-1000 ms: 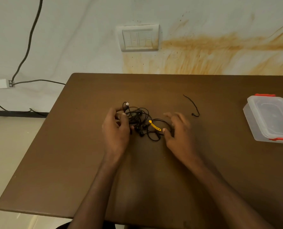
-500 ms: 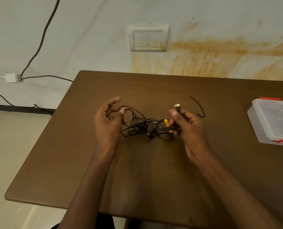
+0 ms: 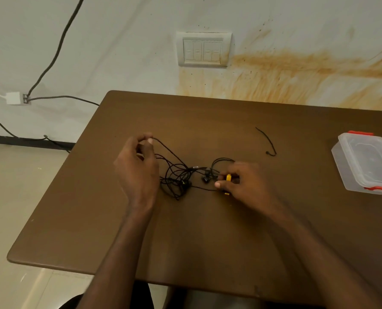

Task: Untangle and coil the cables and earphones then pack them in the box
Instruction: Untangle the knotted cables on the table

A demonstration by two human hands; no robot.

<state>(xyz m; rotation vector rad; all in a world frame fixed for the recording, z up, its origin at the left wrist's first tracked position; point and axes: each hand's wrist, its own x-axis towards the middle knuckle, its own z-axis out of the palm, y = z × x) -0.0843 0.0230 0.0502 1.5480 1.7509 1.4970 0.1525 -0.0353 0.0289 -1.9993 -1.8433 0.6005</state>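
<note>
Two hands worked a knot of black cables at the middle of a brown worktop.

The worktop (image 3: 208,230) stood against a stained wall (image 3: 297,70) that carried a switch plate (image 3: 204,49). A clear lidded box (image 3: 367,162) with red clips sat at the right edge, well apart from the knot. The left hand (image 3: 138,170) was raised just left of the tangle, thumb and forefinger pinching one black strand that ran down to the right into the pile. The right hand (image 3: 244,182) lay low on the right side of the pile, fingers curled and pinching a small yellow piece (image 3: 228,177). The tangle of cables and earphones (image 3: 183,177) lay between the hands. A short loose black cord (image 3: 267,141) lay farther off, to the right.
</note>
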